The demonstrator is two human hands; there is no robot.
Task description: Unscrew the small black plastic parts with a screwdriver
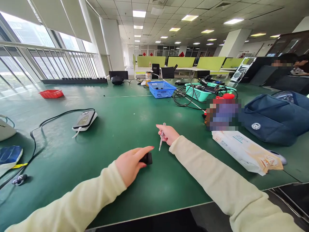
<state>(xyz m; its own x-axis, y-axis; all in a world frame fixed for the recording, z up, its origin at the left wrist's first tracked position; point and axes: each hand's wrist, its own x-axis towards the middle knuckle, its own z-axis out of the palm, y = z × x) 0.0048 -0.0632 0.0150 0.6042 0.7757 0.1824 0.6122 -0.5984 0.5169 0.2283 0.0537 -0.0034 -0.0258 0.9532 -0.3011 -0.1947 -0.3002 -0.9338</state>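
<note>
My left hand [131,164] is closed around a small black block-shaped object [149,158], gripped between thumb and fingers at the table top; the fingers cover much of it, so its kind cannot be made out. Just beyond and to the right, my right hand [169,135] holds a slim screwdriver [161,141] with a pale, see-through handle. Its thin tip slants down toward the table, a short way from the black object and apart from it. The index finger of that hand points out to the left.
The green table [116,129] bears a white-grey device [84,120] with a cable at left, a red tray [51,94], a blue basket [161,89] and a teal basket [200,94] of cables. On the right lie a tissue pack [243,149] and a navy bag [277,116].
</note>
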